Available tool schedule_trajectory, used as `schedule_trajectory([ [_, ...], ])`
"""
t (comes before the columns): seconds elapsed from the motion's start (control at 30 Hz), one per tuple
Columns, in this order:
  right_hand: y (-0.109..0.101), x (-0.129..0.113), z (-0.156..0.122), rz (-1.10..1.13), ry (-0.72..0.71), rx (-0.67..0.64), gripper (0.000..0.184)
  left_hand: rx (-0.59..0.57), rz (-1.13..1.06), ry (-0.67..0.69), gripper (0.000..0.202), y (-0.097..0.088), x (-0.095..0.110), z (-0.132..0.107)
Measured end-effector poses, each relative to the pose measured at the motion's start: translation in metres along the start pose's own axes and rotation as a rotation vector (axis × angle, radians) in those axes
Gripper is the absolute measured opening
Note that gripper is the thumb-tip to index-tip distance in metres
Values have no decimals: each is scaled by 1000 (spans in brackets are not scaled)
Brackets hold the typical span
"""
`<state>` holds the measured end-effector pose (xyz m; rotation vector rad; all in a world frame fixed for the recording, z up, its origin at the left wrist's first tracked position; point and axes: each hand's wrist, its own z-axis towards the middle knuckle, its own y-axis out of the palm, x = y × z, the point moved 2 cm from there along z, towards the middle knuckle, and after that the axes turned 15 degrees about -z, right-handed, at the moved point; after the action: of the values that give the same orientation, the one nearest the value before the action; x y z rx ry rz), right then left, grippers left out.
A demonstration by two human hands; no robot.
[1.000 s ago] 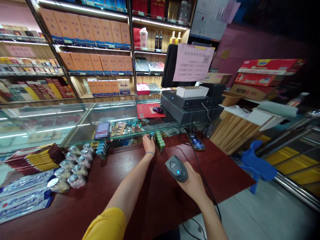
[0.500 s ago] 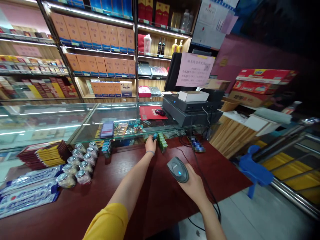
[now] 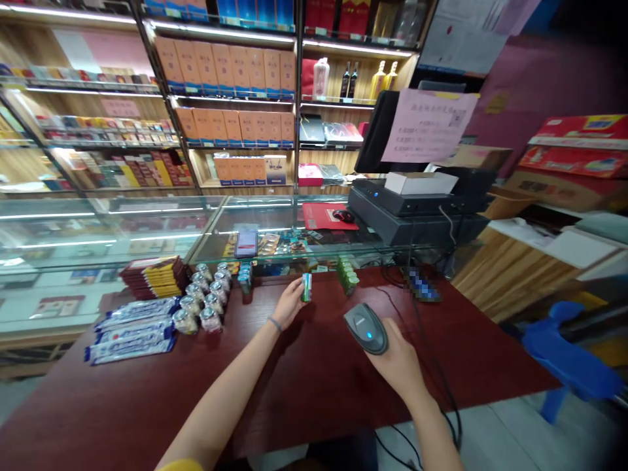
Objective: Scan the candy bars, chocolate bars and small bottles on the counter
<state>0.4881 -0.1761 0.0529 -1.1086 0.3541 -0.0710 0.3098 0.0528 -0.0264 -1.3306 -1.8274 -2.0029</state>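
Observation:
My left hand [image 3: 289,304] is closed around a small green, white and blue container [image 3: 307,288], held just above the counter with its label side showing. In my right hand [image 3: 396,360] is a grey barcode scanner [image 3: 366,328] with a lit blue light, its head pointing up and left towards the small container but apart from it. A row of small green containers [image 3: 347,276] stands to the right of my left hand, near the glass. Further left is a short row of teal containers [image 3: 244,276].
Lidded jars [image 3: 201,297], blue-and-white packets [image 3: 135,330] and stacked maroon and yellow packs [image 3: 152,278] occupy the left of the dark red counter [image 3: 294,392]. Behind is a glass case [image 3: 265,222]. A monitor [image 3: 377,134], a black cable [image 3: 441,373] and a blue stool [image 3: 572,347] are on the right.
My left hand has drawn back from the far edge by the green row, bringing the small container closer with its label exposed. The scanner stays in my right hand. My view has turned left.

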Motion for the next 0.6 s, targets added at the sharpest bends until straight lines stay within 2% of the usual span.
schedule_trajectory([
  [0.1, 9, -15, 2, 14, -52, -29, 25, 40, -140, -52, 38, -25, 29, -32],
  [0.27, 26, -49, 8, 34, -173, -64, 24, 141, -169, 23, 35, -62, 64, -67],
  [0.43, 38, -83, 13, 57, -257, -114, 25, 221, -220, 88, 33, -82, 77, -77],
  [0.6, 44, -109, 11, 58, -424, -168, 29, 216, -243, 102, 33, -89, 78, -72],
])
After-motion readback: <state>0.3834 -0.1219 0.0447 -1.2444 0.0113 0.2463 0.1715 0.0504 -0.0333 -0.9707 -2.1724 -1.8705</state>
